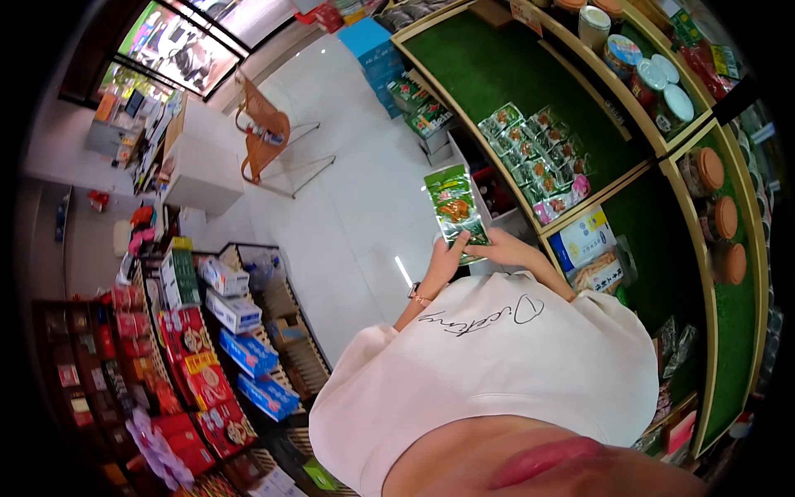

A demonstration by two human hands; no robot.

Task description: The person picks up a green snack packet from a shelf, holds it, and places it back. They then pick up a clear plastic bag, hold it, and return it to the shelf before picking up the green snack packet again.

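Note:
Both my hands hold a green snack packet (453,205) in front of my chest, over the floor beside the green-lined shelf. It has a brown food picture and a silvery lower part. My left hand (445,258) grips its lower left edge, with a dark watch and a bracelet on that wrist. From the right, my right hand (502,248) closes on the lower corner, thumb on the front. Fingers behind the packet are hidden. Rows of similar small green packets (530,149) lie on the shelf (464,58) to the right, with a few pink ones at their near end.
Blue and white bags (584,240) lie nearer on the shelf, and lidded jars (708,170) line the upper tier. A blue carton (371,58) stands at the shelf's far end. Across the floor is a brown chair (263,124); a rack with boxes (248,352) stands left.

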